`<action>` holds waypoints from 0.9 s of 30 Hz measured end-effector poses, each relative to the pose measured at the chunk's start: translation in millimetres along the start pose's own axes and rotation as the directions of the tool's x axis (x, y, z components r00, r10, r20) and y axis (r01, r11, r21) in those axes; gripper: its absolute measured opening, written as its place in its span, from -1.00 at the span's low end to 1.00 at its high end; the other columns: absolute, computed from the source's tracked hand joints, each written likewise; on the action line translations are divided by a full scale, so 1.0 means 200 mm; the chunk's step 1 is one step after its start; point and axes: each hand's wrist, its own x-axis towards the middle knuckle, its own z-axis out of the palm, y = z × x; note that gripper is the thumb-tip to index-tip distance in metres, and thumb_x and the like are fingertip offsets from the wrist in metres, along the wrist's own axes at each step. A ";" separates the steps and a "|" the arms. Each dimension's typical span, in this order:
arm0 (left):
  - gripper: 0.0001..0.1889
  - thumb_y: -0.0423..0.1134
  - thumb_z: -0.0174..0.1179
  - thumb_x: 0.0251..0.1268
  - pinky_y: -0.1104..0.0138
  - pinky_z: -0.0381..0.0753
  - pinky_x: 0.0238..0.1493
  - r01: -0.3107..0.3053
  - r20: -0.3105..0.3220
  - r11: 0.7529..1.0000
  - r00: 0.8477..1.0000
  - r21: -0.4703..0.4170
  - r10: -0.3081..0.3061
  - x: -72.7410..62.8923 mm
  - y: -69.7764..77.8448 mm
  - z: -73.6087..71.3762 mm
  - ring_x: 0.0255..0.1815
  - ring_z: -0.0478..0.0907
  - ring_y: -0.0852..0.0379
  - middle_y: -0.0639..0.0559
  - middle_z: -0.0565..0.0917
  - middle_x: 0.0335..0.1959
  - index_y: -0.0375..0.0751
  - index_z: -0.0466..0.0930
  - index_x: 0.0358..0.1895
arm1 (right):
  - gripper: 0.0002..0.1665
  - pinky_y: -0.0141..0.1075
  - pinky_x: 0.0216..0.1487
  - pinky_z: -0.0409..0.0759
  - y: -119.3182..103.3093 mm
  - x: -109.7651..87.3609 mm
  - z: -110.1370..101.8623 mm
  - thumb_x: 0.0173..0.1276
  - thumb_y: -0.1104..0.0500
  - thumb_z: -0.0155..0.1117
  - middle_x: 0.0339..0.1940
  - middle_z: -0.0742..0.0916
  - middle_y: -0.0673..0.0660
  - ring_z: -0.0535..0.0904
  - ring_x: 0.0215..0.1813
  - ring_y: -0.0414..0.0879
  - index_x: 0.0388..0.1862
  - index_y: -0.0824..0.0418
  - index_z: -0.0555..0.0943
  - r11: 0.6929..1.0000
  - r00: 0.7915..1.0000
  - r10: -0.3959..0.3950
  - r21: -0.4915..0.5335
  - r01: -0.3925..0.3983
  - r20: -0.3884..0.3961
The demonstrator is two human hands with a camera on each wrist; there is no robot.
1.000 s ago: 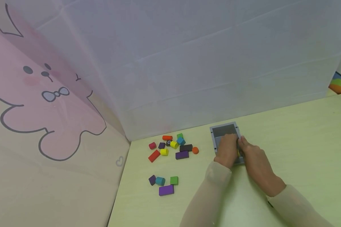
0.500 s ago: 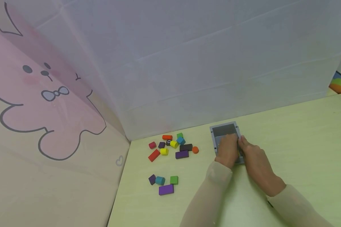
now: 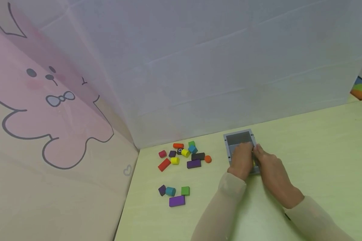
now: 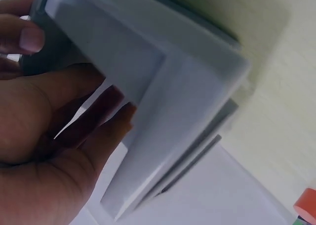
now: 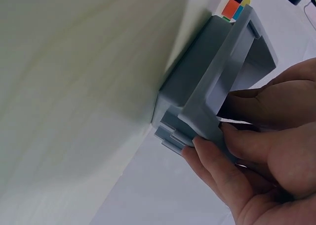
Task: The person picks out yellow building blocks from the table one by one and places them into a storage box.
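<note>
A small grey plastic bin [image 3: 251,132] stands on the table in the head view, its mouth facing up. My left hand [image 3: 241,159] reaches into it from the near side. In the left wrist view the thumb and fingers of that left hand [image 4: 29,116] bend down past the rim, and their tips are partly hidden. My right hand [image 3: 273,174] grips the bin's right wall; the right wrist view has its fingers [image 5: 217,170] outside the wall. A small yellow piece [image 3: 253,163] shows between the hands; most of it is hidden.
Left of the bin lie several coloured blocks, among them a black block [image 3: 198,156], a red block [image 3: 164,164] and an orange piece [image 3: 208,159]. A nearer group includes a green block [image 3: 185,190] and a purple block [image 3: 177,201]. A pale curtain [image 3: 199,83] hangs behind the table.
Both hands and the bin stay in place. Only the head view shifts very slightly; the loose blocks have not moved.
</note>
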 end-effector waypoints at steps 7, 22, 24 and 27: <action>-0.64 -0.44 0.46 0.22 0.54 0.62 0.03 -0.019 -0.008 0.999 1.000 -0.026 0.019 -0.02 -0.04 -0.03 -0.05 0.70 0.31 0.23 0.80 -0.09 0.06 0.83 0.02 | -0.55 0.07 -0.60 0.57 0.01 0.00 0.00 0.39 0.59 0.18 0.24 0.64 0.57 0.66 -0.51 0.33 0.26 0.59 0.59 1.000 1.000 0.013 -0.010 -0.013 0.002; -0.65 -0.50 0.29 0.35 0.46 0.62 0.19 -0.056 -0.152 0.986 0.988 -0.157 0.032 -0.10 -0.13 -0.14 0.05 0.71 0.23 0.16 0.81 -0.01 -0.04 0.82 0.05 | -0.54 0.19 -0.47 0.69 -0.01 0.00 -0.01 0.39 0.60 0.16 0.25 0.62 0.57 0.70 -0.30 0.52 0.27 0.60 0.57 0.999 0.999 0.031 -0.012 -0.031 0.024; -0.67 -0.52 0.25 0.38 0.43 0.62 0.20 -0.054 -0.165 0.974 0.986 -0.219 0.018 -0.11 -0.16 -0.17 0.06 0.71 0.21 0.14 0.81 -0.01 -0.07 0.82 0.04 | -0.55 0.19 -0.45 0.70 -0.01 0.00 -0.01 0.39 0.61 0.17 0.25 0.62 0.57 0.70 -0.28 0.53 0.26 0.61 0.57 1.000 0.999 0.026 -0.013 -0.025 0.020; -0.70 -0.51 0.20 0.47 0.42 0.61 0.25 -0.052 -0.184 0.957 0.983 -0.287 -0.002 -0.12 -0.21 -0.20 0.11 0.70 0.16 0.08 0.79 0.04 -0.13 0.79 0.08 | -0.56 0.16 -0.46 0.71 -0.02 0.00 -0.01 0.38 0.63 0.16 0.24 0.62 0.58 0.70 -0.29 0.53 0.24 0.63 0.57 1.000 1.000 0.015 -0.009 -0.015 0.017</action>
